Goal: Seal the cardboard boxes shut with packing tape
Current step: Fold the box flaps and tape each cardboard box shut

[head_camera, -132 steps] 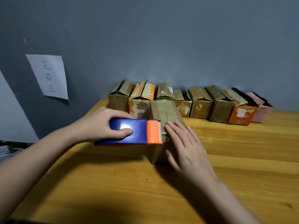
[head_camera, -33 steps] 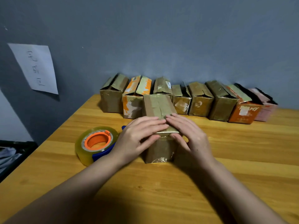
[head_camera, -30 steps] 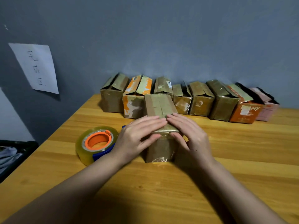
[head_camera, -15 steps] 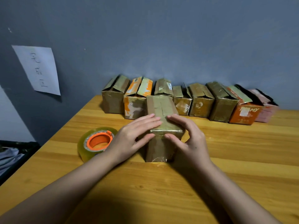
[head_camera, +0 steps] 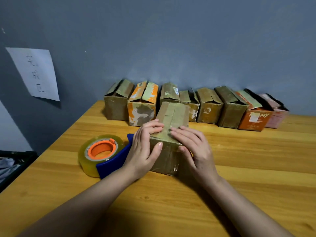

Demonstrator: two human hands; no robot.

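A small cardboard box with tape along its top seam stands on the wooden table, in front of the row. My left hand lies on its near left corner, fingers on the top edge and thumb on the front face. My right hand presses the near right corner the same way, fingers flat on the top. A blue tape dispenser with a clear roll and an orange hub lies on the table just left of my left hand, untouched.
Several cardboard boxes with loose flaps stand in a row against the grey wall, the right ones orange and pink. A paper sign hangs on the wall at left. The table's left edge runs past the dispenser.
The dispenser left my left hand and now lies on the table. Over the last second both hands slid from the top of the box toward its near edge, thumbs onto the front face.
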